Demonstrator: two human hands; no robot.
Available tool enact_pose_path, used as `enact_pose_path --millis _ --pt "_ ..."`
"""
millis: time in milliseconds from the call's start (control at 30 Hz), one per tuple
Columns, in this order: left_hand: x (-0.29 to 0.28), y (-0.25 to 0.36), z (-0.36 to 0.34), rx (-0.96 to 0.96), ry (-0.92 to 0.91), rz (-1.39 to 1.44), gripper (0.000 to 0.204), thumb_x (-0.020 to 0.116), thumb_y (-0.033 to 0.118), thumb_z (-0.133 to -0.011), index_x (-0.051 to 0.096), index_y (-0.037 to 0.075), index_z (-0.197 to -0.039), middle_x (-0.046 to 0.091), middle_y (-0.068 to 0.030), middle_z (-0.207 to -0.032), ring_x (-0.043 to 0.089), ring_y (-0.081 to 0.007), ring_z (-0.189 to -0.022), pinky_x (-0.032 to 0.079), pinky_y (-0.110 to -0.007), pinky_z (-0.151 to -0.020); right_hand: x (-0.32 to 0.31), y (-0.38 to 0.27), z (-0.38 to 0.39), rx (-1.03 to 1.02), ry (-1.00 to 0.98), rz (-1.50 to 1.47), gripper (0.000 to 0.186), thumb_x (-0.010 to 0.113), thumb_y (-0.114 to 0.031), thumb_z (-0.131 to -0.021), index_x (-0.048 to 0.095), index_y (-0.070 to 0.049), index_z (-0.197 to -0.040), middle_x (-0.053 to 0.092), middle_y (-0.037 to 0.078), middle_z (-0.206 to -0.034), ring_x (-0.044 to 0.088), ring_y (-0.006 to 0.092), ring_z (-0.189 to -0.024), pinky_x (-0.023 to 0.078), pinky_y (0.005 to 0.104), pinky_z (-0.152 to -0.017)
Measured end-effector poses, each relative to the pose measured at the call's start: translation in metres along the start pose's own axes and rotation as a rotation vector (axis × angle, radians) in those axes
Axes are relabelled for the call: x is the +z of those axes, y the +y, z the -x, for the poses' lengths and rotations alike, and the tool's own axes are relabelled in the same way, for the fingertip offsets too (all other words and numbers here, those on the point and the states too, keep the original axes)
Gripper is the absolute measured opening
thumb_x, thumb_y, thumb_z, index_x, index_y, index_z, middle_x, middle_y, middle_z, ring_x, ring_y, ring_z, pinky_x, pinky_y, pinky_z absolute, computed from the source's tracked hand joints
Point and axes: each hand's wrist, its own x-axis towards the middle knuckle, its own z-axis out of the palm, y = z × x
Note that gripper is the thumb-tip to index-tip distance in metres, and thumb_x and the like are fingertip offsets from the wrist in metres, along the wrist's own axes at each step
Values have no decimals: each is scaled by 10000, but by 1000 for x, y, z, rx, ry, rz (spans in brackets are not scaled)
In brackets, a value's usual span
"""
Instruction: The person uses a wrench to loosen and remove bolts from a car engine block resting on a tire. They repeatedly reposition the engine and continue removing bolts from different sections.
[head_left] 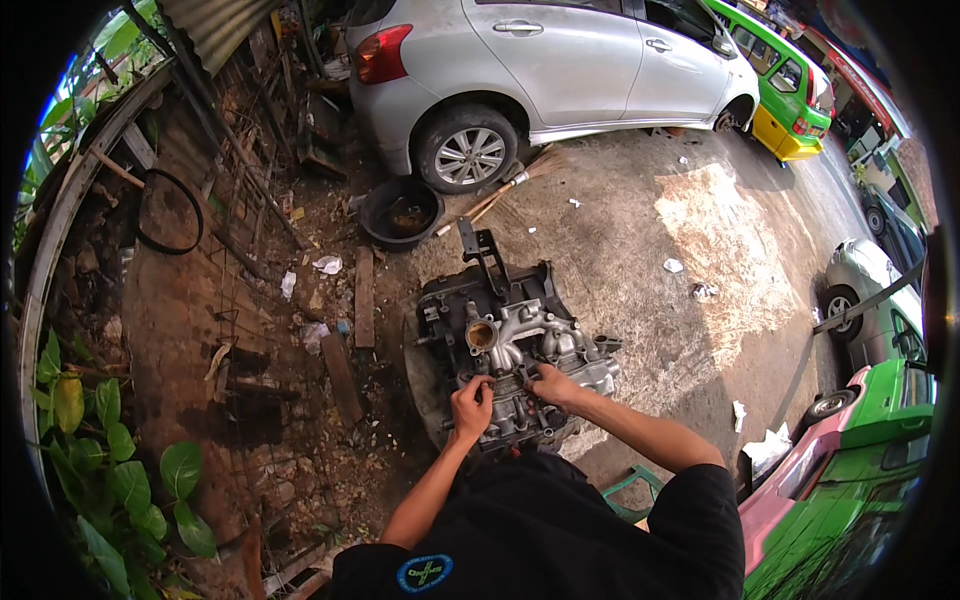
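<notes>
Standing on the bare concrete yard, listed left to right:

1. One leafy green plant [120, 470], at the yard's left edge beside a brick and rubble strip.
2. One black rubber belt loop [168, 212], hung on the rusty wire fence, probably to keep it off the dirt.
3. Two weathered wooden planks [363, 297], lying flat on the soil near the yard's left side.
4. One round black plastic basin [402, 213], set just beside the car's wheel, holding brownish liquid; likely a drain pan.
5. One straw broom [510, 182], lying on the concrete between basin and car.
6. One grimy grey metal car engine [500, 320], resting on the concrete at mid-yard, directly before the person, its silver cast intake manifold [525, 335] facing up so the fittings can be reached from above.
7. Left hand [470, 405]: fingers curled down onto the engine's near edge, closed around a small part I cannot make out.
8. Right hand [553, 383]: fingers bent and pressed together on the engine just beside the manifold; whether it grips anything I cannot tell.
9. One silver hatchback car [560, 70], parked along the yard's far edge.
10. One green plastic stool [628, 490], partly hidden behind the person's right arm.
11. Several crumpled white paper scraps [766, 447], scattered toward the right side.
12. Green-and-yellow cars, at least two, at the right edge.
</notes>
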Motion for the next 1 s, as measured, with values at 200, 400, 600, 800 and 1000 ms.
enact_pose_path --millis 200,400,600,800,1000 --pt "0 3 0 6 21 -7 136 593 30 -894 702 25 -974 652 -180 -740 695 -309 -661 479 -336 -568 -5 -8 8 -146 7 -173 240 570 -50 -1000 545 29 -1226 627 96 -836 613 161 -612 514 335 -537" --pt "3 0 0 35 41 20 135 596 25 -887 703 32 -970 640 -174 -727 680 -299 -639 473 -335 -564 -68 -18 -19 -371 -49 899 395 556 -365 -1021 698 -5 -1098 719 197 -921 702 344 -915 539 451 -817" --pt "4 -2 2 41 53 -6 122 604 26 -891 707 32 -955 615 -158 -674 620 -265 -555 449 -330 -533 -64 2 -37 -394 112 1056 412 542 -436 -992 754 -84 -1027 709 239 -913 674 444 -912 531 523 -837" --pt "4 -2 2 42 37 -42 115 606 28 -902 711 31 -948 593 -137 -637 565 -217 -505 425 -332 -509 -61 -6 -43 -453 84 1160 404 529 -443 -994 766 -117 -1009 720 216 -875 694 427 -861 553 522 -800" --pt "2 3 1 35 20 -49 114 611 24 -896 707 25 -957 619 -148 -663 616 -234 -547 444 -333 -529 -58 -14 -52 -431 37 1262 408 524 -458 -995 769 -133 -1020 726 218 -872 703 421 -864 561 519 -799"
